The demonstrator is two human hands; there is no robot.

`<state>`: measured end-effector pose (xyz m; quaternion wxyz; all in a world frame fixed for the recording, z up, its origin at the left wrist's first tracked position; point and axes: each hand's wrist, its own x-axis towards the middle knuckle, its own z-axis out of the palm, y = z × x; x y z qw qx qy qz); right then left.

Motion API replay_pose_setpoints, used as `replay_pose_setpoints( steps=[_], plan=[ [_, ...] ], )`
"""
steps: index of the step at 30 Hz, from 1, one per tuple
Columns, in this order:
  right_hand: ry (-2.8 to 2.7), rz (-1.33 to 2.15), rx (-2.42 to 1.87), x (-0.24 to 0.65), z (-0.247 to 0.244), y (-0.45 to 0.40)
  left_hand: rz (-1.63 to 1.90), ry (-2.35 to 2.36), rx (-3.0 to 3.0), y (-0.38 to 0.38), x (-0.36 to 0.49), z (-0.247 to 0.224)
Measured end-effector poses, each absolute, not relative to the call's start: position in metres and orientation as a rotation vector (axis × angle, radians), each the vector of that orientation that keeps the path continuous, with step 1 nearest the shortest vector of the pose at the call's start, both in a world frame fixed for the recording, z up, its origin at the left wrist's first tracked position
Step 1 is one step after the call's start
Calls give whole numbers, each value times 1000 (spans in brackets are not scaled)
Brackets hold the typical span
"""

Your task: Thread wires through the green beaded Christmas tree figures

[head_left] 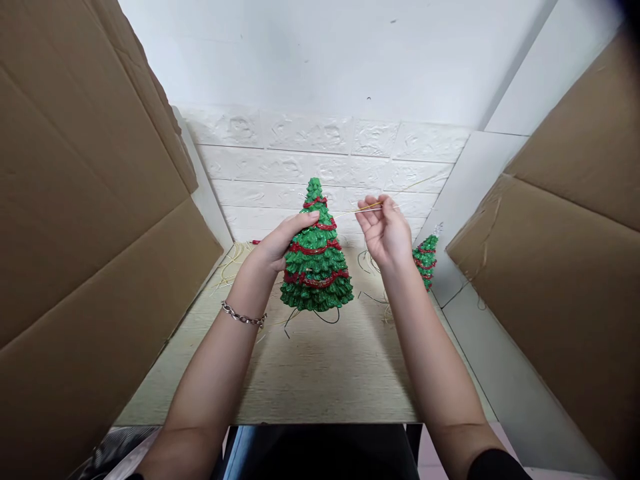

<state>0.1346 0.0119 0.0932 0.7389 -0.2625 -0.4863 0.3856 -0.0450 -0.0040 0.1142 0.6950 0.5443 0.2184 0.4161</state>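
A green ceramic Christmas tree [316, 267] with red garland bands stands in the middle of the pale wooden table [320, 373]. My left hand [280, 243] grips its upper left side, thumb over a branch tier. My right hand [385, 230] is raised just right of the tree top, fingers pinched on a thin yellow wire [367, 208] that runs toward the tree. Thin dark wires trail from under the tree's base.
A second, smaller green tree [426, 260] stands at the right by the wall. Loose yellow wires [235, 257] lie at the table's back left. Large cardboard sheets [90, 220] close in both sides, another cardboard panel [565, 267] at right. A white brick-pattern wall is behind.
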Motion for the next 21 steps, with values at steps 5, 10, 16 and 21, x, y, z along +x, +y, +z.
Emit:
replay_pose_setpoints(
  steps=[5, 10, 16, 21],
  plan=[
    [-874, 795, -464, 146, 95, 14, 931, 513, 1194, -2, -43, 113],
    [-1032, 815, -579, 148, 112, -9, 931, 541, 1224, -2, -43, 114],
    [-1087, 788, -638, 134, 134, -34, 1062, 553, 1221, 3, -48, 115],
    [-812, 416, -387, 127, 147, -85, 1194, 576, 1174, 10, -56, 116]
  ],
)
